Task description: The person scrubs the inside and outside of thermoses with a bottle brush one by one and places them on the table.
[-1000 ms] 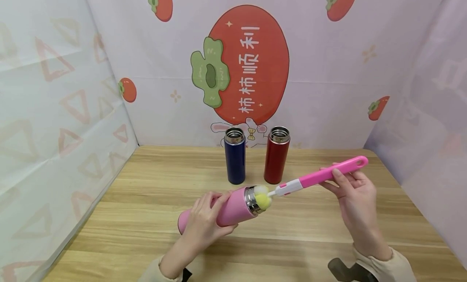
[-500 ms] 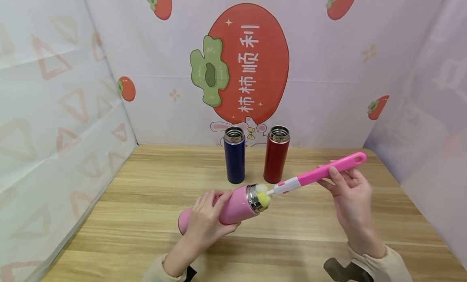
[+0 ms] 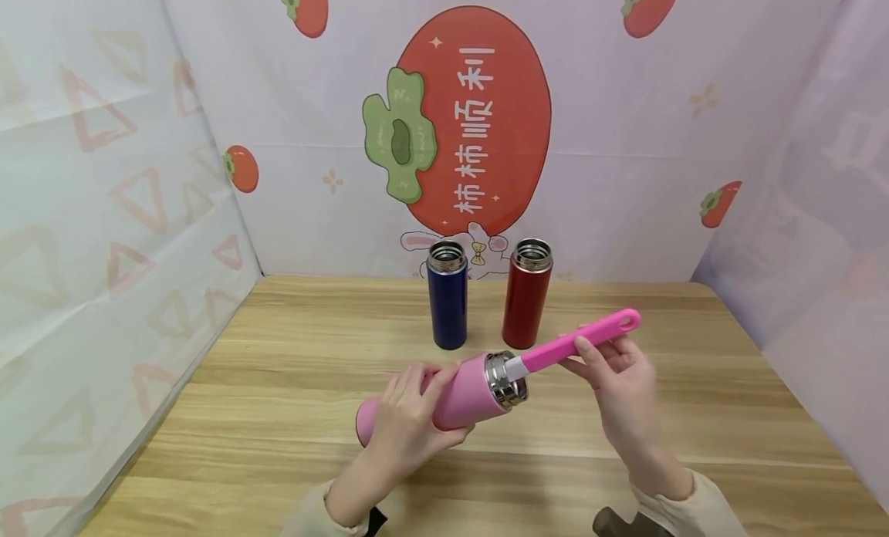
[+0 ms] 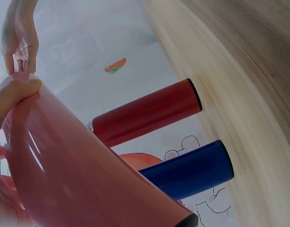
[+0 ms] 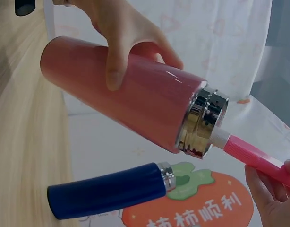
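Since one pink flask [image 3: 472, 394], tilted over the table [image 3: 278, 352], looks stiff and slick, your left hand [image 3: 410, 423] rightly grips it mid-barrel; one blue flask [image 3: 448, 309] and one red flask [image 3: 525, 305] stand behind; one light-looking wand [image 3: 556, 352], tip apparently inside the steel mouth [image 3: 510, 396], sits pinched by your right hand [image 3: 623, 386].

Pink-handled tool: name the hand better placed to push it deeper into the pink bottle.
Right, probably: the right hand grips the pink handle outside the metal neck, while the left hand is occupied holding the tilted pink bottle.
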### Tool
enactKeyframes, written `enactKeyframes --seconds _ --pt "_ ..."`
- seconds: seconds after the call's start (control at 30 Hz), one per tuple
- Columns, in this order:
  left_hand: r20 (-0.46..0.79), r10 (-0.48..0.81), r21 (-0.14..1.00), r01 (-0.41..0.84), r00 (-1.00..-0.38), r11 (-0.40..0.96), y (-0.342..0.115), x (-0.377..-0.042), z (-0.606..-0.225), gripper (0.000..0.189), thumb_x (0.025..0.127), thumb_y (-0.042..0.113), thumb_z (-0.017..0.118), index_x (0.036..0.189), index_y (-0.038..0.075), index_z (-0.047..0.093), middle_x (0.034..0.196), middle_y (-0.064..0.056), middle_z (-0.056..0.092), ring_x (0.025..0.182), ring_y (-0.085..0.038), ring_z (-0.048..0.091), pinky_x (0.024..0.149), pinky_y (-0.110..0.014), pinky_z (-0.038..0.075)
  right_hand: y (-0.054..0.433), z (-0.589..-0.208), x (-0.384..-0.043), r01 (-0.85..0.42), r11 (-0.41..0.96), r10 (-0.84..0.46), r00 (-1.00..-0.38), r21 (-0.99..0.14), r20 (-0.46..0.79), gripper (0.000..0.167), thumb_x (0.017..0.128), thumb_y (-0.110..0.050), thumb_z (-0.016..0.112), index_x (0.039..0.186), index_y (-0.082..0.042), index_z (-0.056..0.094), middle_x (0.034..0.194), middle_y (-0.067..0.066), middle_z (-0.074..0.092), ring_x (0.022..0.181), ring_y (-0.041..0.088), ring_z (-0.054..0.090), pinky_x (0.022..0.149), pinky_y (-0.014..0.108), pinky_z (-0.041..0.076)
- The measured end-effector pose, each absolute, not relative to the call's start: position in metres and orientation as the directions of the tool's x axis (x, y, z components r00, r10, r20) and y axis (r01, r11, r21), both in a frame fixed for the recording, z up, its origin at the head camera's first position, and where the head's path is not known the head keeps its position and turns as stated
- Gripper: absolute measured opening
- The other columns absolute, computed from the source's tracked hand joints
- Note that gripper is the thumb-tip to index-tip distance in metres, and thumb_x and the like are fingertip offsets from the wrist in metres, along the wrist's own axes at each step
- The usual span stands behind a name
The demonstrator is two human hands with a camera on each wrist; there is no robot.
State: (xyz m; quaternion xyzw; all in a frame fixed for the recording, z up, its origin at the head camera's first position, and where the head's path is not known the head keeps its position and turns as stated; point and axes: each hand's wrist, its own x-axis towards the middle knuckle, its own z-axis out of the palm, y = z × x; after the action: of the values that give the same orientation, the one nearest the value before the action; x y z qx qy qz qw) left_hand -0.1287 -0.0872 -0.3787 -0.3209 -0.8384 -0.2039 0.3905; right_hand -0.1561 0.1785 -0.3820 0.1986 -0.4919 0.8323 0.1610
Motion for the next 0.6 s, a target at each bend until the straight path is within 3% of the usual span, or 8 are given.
enactKeyframes --seconds 0.27,0.6 --pt "0.787 0.377 0.099 0.704 -0.487 0.703 -0.084 -0.128 -0.378 0.074 0.047 0.035 0.082 0.112 0.013 0.054 0.089 -0.006 0.053 0.078 -0.018 0.052 0.064 -0.033 0.042 0.192 -0.475 -0.196 -0.418 -0.272 0.035 -0.904 -0.867 0.425 0.037 0.086 0.000 0.053 0.120 0.004 0.041 0.110 0.029 0.050 0.099 0.041 0.053 0.077 0.047 0.046" --pt "0.781 0.383 0.097 0.702 -0.493 0.706 -0.085 -0.128 -0.380 0.075 0.047 0.035 0.082 0.113 0.013 0.054 0.090 -0.006 0.053 0.079 -0.018 0.052 0.066 -0.034 0.043 0.196 -0.483 -0.199 -0.378 -0.320 0.022 -0.920 -0.869 0.392 0.038 0.086 0.001 0.052 0.121 0.004 0.040 0.113 0.030 0.048 0.102 0.044 0.050 0.078 0.049 0.044"
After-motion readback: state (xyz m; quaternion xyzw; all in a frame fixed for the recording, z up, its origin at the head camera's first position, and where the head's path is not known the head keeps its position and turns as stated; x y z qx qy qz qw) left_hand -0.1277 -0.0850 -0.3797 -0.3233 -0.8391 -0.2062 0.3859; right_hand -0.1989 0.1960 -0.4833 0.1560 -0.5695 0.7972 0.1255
